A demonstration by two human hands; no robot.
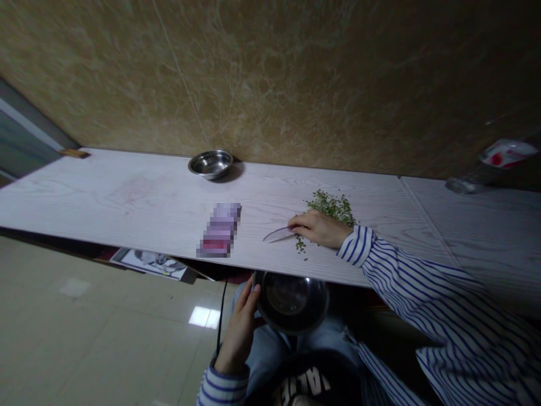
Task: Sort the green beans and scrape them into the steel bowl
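My right hand [319, 226] is closed around a knife [278, 233], its blade pointing left, low over the white wood-grain table [160, 208]. Chopped green bits [332, 204], perhaps scallion, lie in a pile just beyond that hand. A few more green bits [300, 246] are scattered under and in front of the knife. Below the table's front edge, my left hand [245, 310] grips the left rim of a metal bowl [293, 307] over my lap. The bowl's top part sits close under the edge; I cannot make out anything inside it.
A second metal bowl [211, 164] stands at the back of the table near the wall. A blurred-out flat item [220, 230] lies left of the knife. A clear plastic bottle [490, 163] is at the far right. Below the table's left part sits a box [152, 264].
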